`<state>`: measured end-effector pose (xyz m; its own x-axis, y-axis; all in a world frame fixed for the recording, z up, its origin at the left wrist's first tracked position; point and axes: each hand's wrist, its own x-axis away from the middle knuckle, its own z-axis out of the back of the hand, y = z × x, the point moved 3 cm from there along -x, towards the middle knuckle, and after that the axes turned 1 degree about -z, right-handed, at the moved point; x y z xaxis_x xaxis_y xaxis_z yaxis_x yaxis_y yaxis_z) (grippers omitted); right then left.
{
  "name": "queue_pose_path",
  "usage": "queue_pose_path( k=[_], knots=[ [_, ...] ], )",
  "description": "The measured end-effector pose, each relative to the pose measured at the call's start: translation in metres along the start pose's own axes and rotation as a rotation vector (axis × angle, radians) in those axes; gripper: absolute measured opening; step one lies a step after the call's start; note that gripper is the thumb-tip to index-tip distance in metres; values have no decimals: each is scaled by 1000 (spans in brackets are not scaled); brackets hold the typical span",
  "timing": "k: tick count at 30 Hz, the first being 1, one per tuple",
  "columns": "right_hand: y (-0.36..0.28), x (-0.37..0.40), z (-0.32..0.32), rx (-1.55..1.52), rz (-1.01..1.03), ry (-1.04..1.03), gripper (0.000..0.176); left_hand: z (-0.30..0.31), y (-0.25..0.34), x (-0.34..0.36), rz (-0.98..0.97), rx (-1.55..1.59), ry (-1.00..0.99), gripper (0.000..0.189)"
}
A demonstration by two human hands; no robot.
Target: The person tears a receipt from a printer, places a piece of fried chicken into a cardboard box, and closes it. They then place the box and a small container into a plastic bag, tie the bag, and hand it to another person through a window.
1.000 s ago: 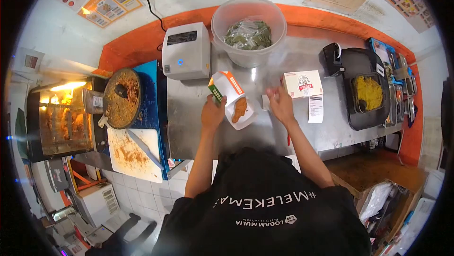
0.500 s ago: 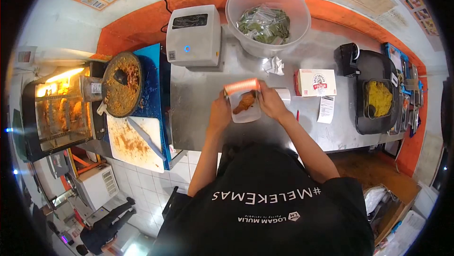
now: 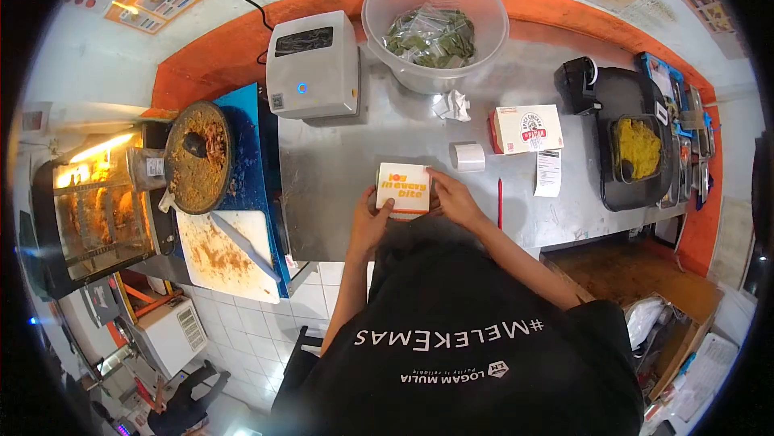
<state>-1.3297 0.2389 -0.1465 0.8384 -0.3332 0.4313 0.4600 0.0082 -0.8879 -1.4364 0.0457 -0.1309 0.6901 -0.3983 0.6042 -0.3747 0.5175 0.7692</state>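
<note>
A small white takeaway box (image 3: 404,187) with orange lettering on its lid is held low over the near edge of the steel counter (image 3: 339,146). Its lid is down, so the inside is hidden. My left hand (image 3: 370,221) grips the left side, thumb lying on the lid's lower left corner. At the right edge my right hand (image 3: 456,201) is closed on the box, its lower fingers partly hidden. Just beyond my right hand lie a roll of white labels (image 3: 468,157) and a red pen (image 3: 500,203). A larger printed box (image 3: 524,128) stands behind them, with a receipt (image 3: 548,174) beside it.
A grey label printer (image 3: 313,65) and a clear tub (image 3: 435,73) of bagged greens stand at the back. On the left are a stone mortar (image 3: 199,182), a cutting board with a knife (image 3: 246,247) and a lit food warmer (image 3: 101,202). A yellow-food container (image 3: 638,151) sits right.
The small box was open with a piece of fried chicken showing inside; its lid is now folded down. Both hands and the box have come closer to my body.
</note>
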Motion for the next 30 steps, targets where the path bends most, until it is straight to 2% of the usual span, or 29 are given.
queue_pose_path(
  k=[2, 4, 8, 11, 13, 15, 18, 19, 22, 23, 26, 27, 30],
  knots=[
    [-15, 11, -10, -701, -390, 23, 58, 1, 1, 0, 49, 207, 15, 58],
    [-1, 10, -14, -767, -401, 56, 63, 6, 0, -1, 75, 375, 2, 61],
    [26, 3, -18, -869, -316, 123, 64, 12, -13, -4, 40, 333, 33, 69],
    [15, 7, -15, -730, -328, 126, 62, 12, -41, -8, 6, 219, 23, 68],
    [12, 12, -14, -384, -276, 67, 60, 15, -48, -8, 52, 120, -8, 66],
    [19, 16, -17, -145, -198, 36, 63, 10, -47, -3, 166, 186, -56, 64],
    [19, 12, -19, -147, -271, 15, 64, -3, -47, 1, 297, 428, -139, 55],
    [16, 14, -20, -361, -408, -33, 66, -6, -56, -2, 322, 542, -131, 53],
    [19, 9, -22, -804, -461, 4, 60, -13, -59, -7, 280, 814, -129, 45],
    [37, 1, -28, -905, -420, -49, 49, -15, -57, -9, 246, 894, -129, 43],
    [40, -4, -35, -994, -357, 14, 37, -23, -57, -11, 177, 895, -10, 39],
    [49, -9, -39, -1009, -318, -6, 33, -21, -61, -10, 152, 724, 71, 39],
    [62, -15, -41, -950, -233, -56, 34, -11, -64, -17, 15, 222, 104, 44]
  ],
)
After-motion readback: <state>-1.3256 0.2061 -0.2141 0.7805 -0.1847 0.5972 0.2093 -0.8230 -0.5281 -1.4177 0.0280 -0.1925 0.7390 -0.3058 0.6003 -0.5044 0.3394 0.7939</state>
